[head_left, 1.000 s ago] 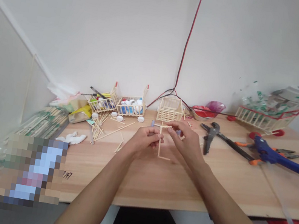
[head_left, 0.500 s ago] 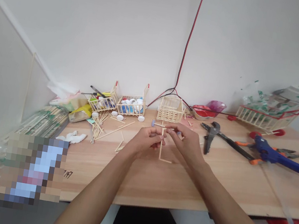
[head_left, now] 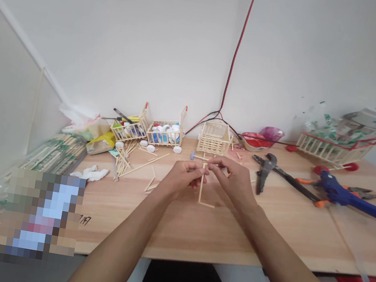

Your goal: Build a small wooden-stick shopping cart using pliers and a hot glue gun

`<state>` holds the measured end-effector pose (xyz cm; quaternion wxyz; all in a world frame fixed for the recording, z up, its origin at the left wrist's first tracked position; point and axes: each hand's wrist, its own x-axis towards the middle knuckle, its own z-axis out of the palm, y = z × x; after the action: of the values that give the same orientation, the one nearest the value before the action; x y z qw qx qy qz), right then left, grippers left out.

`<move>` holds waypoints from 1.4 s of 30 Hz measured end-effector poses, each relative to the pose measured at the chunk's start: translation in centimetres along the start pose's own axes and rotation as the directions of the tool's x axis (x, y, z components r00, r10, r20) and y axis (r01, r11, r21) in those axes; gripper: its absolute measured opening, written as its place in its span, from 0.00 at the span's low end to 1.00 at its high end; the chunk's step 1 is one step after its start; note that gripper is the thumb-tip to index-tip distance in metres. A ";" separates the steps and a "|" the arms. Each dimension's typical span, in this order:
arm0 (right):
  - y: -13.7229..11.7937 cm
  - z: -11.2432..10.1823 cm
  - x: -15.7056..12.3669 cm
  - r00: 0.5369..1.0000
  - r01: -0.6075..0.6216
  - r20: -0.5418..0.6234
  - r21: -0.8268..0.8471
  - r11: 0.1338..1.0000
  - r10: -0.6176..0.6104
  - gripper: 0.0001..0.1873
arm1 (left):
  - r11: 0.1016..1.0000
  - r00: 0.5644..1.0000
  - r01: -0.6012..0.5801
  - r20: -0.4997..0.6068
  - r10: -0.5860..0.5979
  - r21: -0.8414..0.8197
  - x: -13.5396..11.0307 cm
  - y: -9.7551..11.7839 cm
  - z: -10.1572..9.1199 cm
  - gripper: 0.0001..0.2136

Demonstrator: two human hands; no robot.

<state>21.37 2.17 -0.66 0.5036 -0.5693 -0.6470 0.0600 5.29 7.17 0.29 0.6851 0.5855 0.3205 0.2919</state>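
Observation:
My left hand [head_left: 187, 177] is closed around the upper part of a thin wooden stick frame [head_left: 200, 192], whose lower end bends off to the right in a short piece. My right hand [head_left: 231, 174] pinches at the top of the same frame, where a short stick seems to join it; the fingers partly hide that corner. Just behind the hands stands a small basket of wooden sticks [head_left: 214, 140]. Loose cut sticks [head_left: 126, 162] and a few joined, bent stick pieces [head_left: 150, 184] lie to the left of my left hand.
Two miniature stick carts with white wheels [head_left: 166, 132] stand at the back left, beside a bundle of wrapped chopsticks [head_left: 54, 152]. Black pliers [head_left: 266, 171] and a blue glue gun [head_left: 348, 194] lie on the right. A red-trimmed cart [head_left: 334, 151] holds plastic packaging. Cables hang down the wall.
The stick frame has shifted very slightly left and down in my fingers. Both hands keep almost the same place and grip.

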 end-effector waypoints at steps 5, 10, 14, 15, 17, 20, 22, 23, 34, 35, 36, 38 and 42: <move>-0.1 0.0 0.0 1.000 0.004 0.013 -0.010 1.000 -0.004 0.05 | 1.000 1.000 -0.014 -0.010 0.013 -0.004 -0.1 0.1 0.0 0.16; -0.1 0.1 -0.1 1.000 0.010 0.018 -0.011 1.000 -0.010 0.05 | 1.000 1.000 -0.015 -0.019 0.015 0.000 -0.1 -0.1 -0.1 0.14; -0.1 0.1 -0.1 1.000 0.016 0.025 0.002 1.000 -0.016 0.05 | 0.999 0.999 -0.027 -0.027 0.027 0.018 -0.1 -0.1 0.0 0.14; -0.1 0.0 -0.1 0.999 0.020 0.030 0.003 1.000 -0.020 0.05 | 0.999 0.999 -0.028 -0.028 0.029 0.018 -0.1 -0.1 -0.1 0.14; -0.1 0.0 -0.1 0.999 0.023 0.039 0.004 1.000 -0.024 0.06 | 0.999 0.999 -0.029 -0.028 0.030 0.018 -0.1 -0.2 -0.1 0.14; -0.2 0.0 -0.1 0.999 0.014 0.040 -0.001 1.000 -0.014 0.05 | 1.000 0.999 -0.029 -0.023 0.029 0.009 0.0 -0.2 -0.1 0.14; -0.2 0.0 -0.1 0.999 0.003 0.037 -0.008 1.000 -0.002 0.05 | 1.000 1.000 -0.026 -0.017 0.026 -0.001 0.0 -0.2 -0.2 0.15; -0.2 0.0 -0.1 0.999 -0.001 0.034 -0.011 1.000 0.001 0.06 | 1.000 1.000 -0.026 -0.015 0.026 -0.007 0.0 -0.2 -0.2 0.15; -0.4 0.1 -0.1 0.999 -0.019 0.028 -0.018 1.000 0.020 0.09 | 1.000 1.000 -0.016 -0.009 0.015 -0.014 -0.1 -0.1 -0.2 0.16; -0.4 0.1 -0.1 0.999 -0.015 0.033 -0.017 1.000 0.015 0.09 | 1.000 1.000 -0.014 -0.008 0.014 -0.016 -0.2 -0.1 -0.2 0.16; -0.3 0.1 -0.2 0.999 -0.010 0.036 -0.017 1.000 0.011 0.09 | 1.000 1.000 -0.014 -0.007 0.014 -0.016 -0.2 0.0 -0.2 0.16; -0.3 0.2 -0.2 0.999 -0.004 0.039 -0.021 1.000 0.005 0.09 | 1.000 1.000 -0.016 -0.009 0.016 -0.013 -0.2 0.0 -0.1 0.16; -0.2 0.2 -0.2 0.999 0.011 0.053 -0.013 1.000 -0.010 0.08 | 1.000 1.000 -0.011 -0.020 0.011 -0.004 -0.2 0.0 -0.1 0.15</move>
<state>20.99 2.04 -0.75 0.4828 -0.5675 -0.6635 0.0683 5.11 7.02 0.28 0.6813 0.5830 0.3235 0.3023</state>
